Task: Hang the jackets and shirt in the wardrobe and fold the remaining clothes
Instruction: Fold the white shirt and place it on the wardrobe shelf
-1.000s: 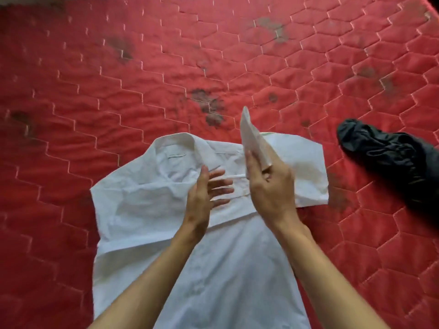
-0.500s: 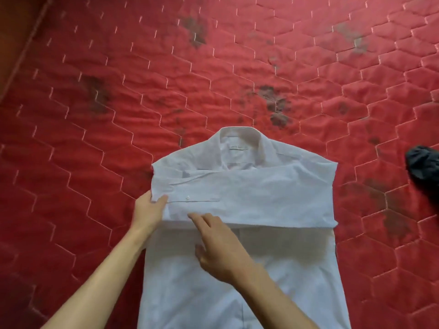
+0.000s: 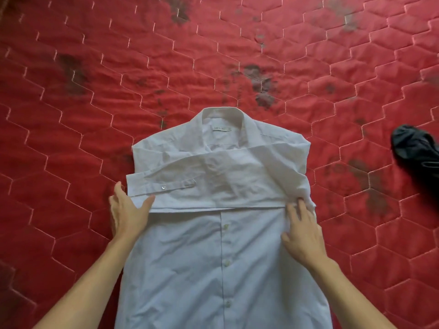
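Observation:
A white button-up shirt (image 3: 221, 252) lies flat on the red quilted mattress (image 3: 118, 67), collar away from me, both sleeves folded across the chest. My left hand (image 3: 128, 212) lies at the shirt's left edge, thumb on top of the folded sleeve cuff, fingers along the side. My right hand (image 3: 301, 231) rests on the right side where the sleeve folds over, fingertips pressing into the bunched cloth. A dark crumpled garment (image 3: 418, 150) sits at the right edge of view.
The mattress has dark stains in the middle and upper part. A strip of darker floor or frame (image 3: 3, 5) shows at the top left corner.
The sleeve that my right hand held up is now laid flat across the chest. My left hand went to the shirt's left edge and my right hand slid over to its right edge.

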`<action>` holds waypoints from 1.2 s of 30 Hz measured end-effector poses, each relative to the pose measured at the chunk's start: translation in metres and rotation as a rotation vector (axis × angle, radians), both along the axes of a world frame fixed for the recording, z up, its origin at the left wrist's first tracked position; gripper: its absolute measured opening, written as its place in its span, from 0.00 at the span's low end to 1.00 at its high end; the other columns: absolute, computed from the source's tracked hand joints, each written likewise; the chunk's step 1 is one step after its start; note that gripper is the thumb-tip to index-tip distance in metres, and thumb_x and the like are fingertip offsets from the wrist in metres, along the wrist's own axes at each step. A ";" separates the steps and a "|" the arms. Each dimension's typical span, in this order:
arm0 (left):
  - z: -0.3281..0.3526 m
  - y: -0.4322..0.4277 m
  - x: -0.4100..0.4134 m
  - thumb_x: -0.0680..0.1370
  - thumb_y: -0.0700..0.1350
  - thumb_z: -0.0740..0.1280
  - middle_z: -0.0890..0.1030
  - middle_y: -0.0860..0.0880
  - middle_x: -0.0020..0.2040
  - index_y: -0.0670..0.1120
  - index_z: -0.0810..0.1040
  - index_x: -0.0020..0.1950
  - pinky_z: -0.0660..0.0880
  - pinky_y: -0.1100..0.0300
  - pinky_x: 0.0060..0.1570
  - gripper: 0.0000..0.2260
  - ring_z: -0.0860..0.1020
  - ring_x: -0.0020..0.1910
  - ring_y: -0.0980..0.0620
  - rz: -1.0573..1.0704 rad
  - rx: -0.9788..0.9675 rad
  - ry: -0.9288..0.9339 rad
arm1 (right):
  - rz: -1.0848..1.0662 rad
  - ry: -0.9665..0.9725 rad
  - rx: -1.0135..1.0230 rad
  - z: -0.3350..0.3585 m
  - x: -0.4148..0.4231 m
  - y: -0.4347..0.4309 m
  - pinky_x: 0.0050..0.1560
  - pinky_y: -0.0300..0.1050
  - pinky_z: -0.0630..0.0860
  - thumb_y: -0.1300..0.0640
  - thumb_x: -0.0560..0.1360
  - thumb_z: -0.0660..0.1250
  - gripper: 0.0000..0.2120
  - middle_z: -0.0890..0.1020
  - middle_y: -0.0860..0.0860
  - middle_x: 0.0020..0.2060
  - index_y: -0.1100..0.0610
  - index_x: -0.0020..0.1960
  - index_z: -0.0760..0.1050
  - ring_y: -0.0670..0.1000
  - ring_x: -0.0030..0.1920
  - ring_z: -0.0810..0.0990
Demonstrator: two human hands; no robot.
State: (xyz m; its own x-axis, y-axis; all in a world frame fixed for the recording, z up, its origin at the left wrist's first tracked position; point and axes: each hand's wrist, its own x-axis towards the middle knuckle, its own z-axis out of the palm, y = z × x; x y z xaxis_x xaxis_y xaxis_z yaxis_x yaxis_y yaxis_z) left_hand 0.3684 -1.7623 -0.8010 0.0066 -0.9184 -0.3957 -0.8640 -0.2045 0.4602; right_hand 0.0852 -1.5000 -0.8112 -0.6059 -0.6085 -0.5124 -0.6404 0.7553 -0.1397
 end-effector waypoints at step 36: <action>0.032 0.296 0.235 0.78 0.40 0.70 0.82 0.42 0.53 0.38 0.80 0.59 0.80 0.57 0.35 0.11 0.82 0.47 0.46 0.118 0.556 0.115 | -0.738 -0.661 -0.278 0.047 0.159 0.307 0.45 0.50 0.83 0.58 0.80 0.66 0.10 0.86 0.56 0.46 0.61 0.58 0.78 0.53 0.44 0.86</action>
